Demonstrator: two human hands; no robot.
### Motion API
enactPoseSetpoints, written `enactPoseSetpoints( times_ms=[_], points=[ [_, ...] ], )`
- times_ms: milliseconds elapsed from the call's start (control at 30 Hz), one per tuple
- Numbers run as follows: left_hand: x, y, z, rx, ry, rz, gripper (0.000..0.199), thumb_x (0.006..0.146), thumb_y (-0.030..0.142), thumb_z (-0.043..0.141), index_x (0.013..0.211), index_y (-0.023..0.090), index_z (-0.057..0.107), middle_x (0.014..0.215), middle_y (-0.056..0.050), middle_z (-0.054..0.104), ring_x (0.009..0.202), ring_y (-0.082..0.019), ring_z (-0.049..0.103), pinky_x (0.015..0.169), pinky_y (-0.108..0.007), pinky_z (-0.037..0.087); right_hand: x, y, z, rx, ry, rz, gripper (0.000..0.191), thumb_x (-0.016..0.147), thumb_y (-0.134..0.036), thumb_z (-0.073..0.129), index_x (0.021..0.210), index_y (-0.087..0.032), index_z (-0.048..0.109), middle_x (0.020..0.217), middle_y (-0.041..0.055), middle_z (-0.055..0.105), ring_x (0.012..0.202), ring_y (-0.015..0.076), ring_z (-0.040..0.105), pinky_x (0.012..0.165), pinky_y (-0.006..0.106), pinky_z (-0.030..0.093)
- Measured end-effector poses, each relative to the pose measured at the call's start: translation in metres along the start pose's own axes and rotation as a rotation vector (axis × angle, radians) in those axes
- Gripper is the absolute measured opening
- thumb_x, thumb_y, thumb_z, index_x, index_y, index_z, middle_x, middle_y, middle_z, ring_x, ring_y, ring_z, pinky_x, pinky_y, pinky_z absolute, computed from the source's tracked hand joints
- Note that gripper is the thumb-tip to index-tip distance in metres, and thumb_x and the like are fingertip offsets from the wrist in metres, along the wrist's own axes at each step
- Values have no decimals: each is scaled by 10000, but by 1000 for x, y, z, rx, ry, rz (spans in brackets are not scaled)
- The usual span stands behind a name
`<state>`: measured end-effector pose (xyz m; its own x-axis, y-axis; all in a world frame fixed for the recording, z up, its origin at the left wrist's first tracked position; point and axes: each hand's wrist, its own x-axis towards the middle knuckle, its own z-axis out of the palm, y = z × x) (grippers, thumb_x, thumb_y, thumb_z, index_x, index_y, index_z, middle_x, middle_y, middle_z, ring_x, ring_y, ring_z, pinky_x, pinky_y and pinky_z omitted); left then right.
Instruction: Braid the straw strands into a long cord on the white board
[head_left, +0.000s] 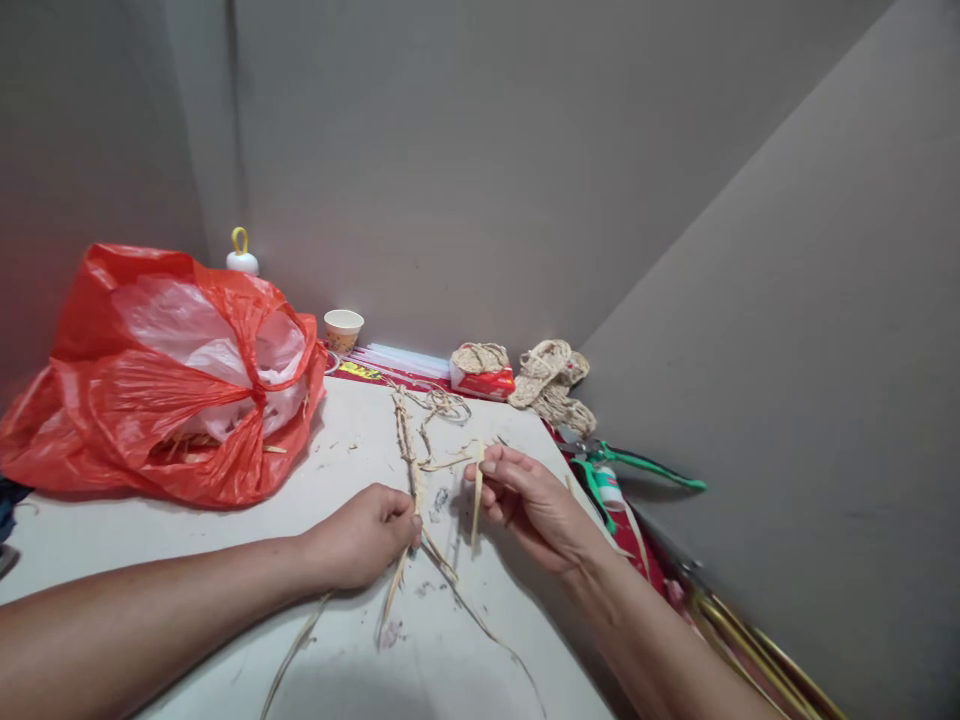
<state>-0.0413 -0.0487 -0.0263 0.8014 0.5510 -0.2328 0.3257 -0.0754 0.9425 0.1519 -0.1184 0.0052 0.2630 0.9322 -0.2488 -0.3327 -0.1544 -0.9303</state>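
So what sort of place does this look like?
Likely a handicraft corner: a fibre braid on the white table, woven pieces at the back, and a green-handled tool at the right.

A white counter (360, 412), marked by dark stains, is bordered by plain grey walls (480, 180) behind and at right. Toward the left, a dark vertical seam (232, 100) is seen.

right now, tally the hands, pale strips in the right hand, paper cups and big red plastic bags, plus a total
Hands: 2 (left hand, right hand)
Pale strip in the right hand: 1
Paper cup: 1
Big red plastic bag: 1
Total: 5
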Motion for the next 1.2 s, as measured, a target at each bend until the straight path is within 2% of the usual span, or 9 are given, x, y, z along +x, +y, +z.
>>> enactPoseSetpoints(
  times_ms=[233, 367, 433, 533, 600, 733, 967, 1067, 1200],
  points=[
    [3, -1, -1, -29, -36, 6, 315, 781, 445, 490, 626, 172, 463, 470, 81, 320, 446, -68, 248, 470, -208, 187, -18, 9, -4, -274, 154, -173, 183, 676, -289, 662, 711, -179, 519, 635, -11, 611, 436, 75, 491, 400, 188, 408],
    [3, 4, -2, -16, -63, -24, 319, 786, 469, 486, 665, 174, 493, 438, 93, 287, 410, -65, 218, 450, -208, 164, -42, -5, -33, -516, 312, -303, 300, 732, -391, 628, 953, -189, 608, 966, 65, 640, 757, 165, 618, 564, 249, 499],
    [2, 7, -3, -14, -76, -41, 324, 785, 470, 489, 648, 177, 478, 423, 96, 281, 396, -61, 204, 445, -207, 154, -63, -16, -54, -688, 440, -340, 300, 749, -411, 613, 946, -186, 638, 917, 64, 655, 774, 178, 618, 612, 260, 499],
    [1, 9, -3, -15, -83, -51, 325, 786, 458, 492, 626, 178, 454, 416, 95, 288, 388, -55, 199, 443, -206, 145, -92, -28, -89, -889, 644, -230, 303, 793, -436, 556, 963, -196, 630, 740, 29, 660, 542, 147, 582, 466, 237, 436],
    [1, 8, -2, -17, -85, -52, 322, 795, 455, 482, 631, 180, 451, 417, 96, 285, 386, -55, 197, 444, -207, 142, -100, -32, -110, -1133, 653, -86, 291, 851, -403, 458, 941, -188, 632, 640, 24, 650, 468, 150, 561, 449, 247, 412],
    [2, 5, -3, -18, -91, -34, 325, 808, 461, 461, 641, 182, 445, 426, 99, 286, 382, -53, 195, 443, -208, 140, -83, -33, -141, -1770, 647, 128, 234, 837, -267, 447, 913, -183, 652, 890, 106, 705, 801, 235, 649, 616, 274, 426],
    [2, 3, -2, -3, -63, -17, 334, 804, 479, 458, 663, 178, 482, 410, 104, 267, 379, -59, 196, 436, -214, 138, -24, -33, -162, -1892, 652, 248, 262, 847, -258, 469, 1023, -131, 617, 975, 192, 679, 870, 306, 651, 657, 346, 447],
    [3, 2, -2, -6, -64, -11, 315, 808, 455, 459, 672, 174, 495, 404, 102, 282, 378, -60, 205, 438, -214, 142, -10, -30, -165, -1924, 613, 280, 216, 870, -214, 485, 1014, -118, 613, 986, 169, 667, 889, 271, 644, 701, 358, 471],
    [3, -1, -1, -6, -49, 3, 307, 819, 440, 437, 671, 176, 490, 398, 103, 277, 374, -61, 206, 437, -214, 149, -1, -26, -165, -1970, 554, 309, 257, 894, -301, 531, 1077, -129, 585, 1076, 92, 613, 930, 199, 606, 801, 393, 495]
  ],
)
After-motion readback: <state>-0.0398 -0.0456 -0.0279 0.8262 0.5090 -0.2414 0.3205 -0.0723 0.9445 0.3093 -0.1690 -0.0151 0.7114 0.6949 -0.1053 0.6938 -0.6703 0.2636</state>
